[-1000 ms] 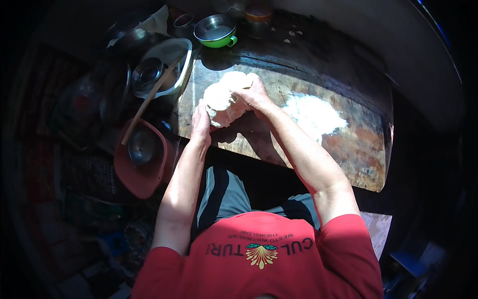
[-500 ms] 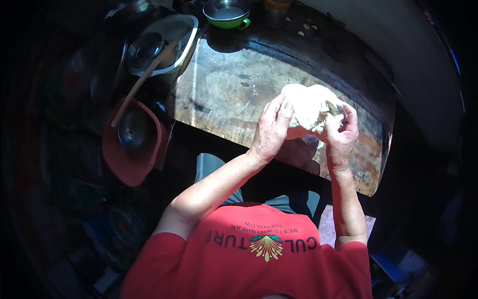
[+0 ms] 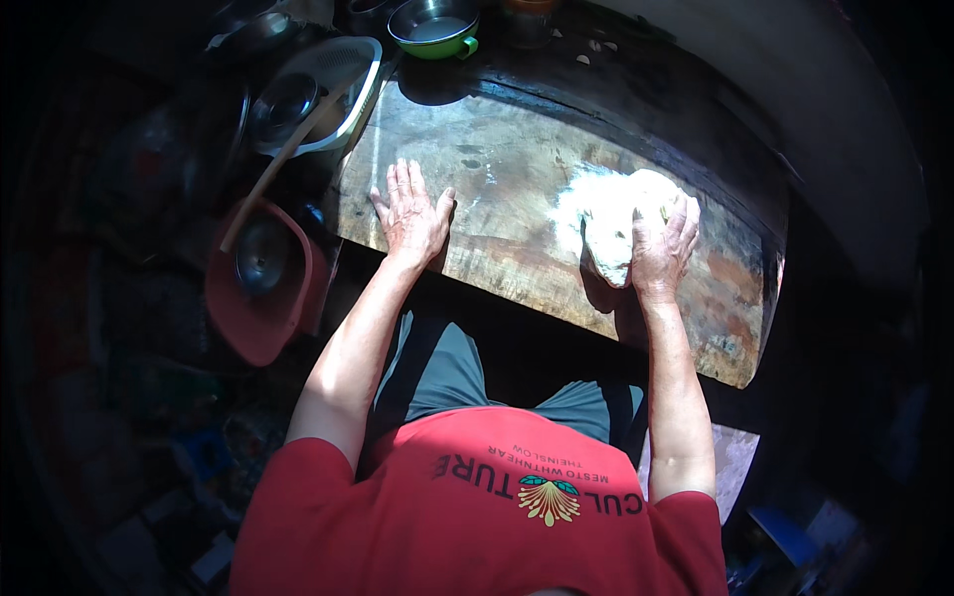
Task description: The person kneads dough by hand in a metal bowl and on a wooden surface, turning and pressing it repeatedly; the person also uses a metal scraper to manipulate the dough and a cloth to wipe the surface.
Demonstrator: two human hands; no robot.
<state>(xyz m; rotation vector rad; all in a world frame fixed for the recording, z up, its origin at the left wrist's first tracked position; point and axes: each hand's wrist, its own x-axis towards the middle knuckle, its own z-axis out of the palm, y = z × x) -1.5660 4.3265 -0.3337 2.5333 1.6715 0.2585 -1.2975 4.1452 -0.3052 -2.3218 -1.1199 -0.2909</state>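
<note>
A lump of pale dough (image 3: 608, 238) is on the wooden board (image 3: 507, 209), toward its right side, in bright light. My right hand (image 3: 664, 248) grips the dough's right edge, thumb on top and fingers curved over the side. White flour (image 3: 581, 191) is scattered over the board just left of the dough. My left hand (image 3: 412, 221) lies palm down on the board's left part, fingers spread and nothing in it. The underside of the dough is hidden.
At the far edge stands a green-sided metal pan (image 3: 433, 28). Left of the board are a white plastic basket (image 3: 366, 94) with a metal lid, and a red basin (image 3: 253, 333) holding a metal bowl. A long wooden stick (image 3: 268, 179) spans both.
Both hands held the dough; now it rests on the board, with flour beside it. My left hand has let go and moved left onto the board. My right hand keeps hold.
</note>
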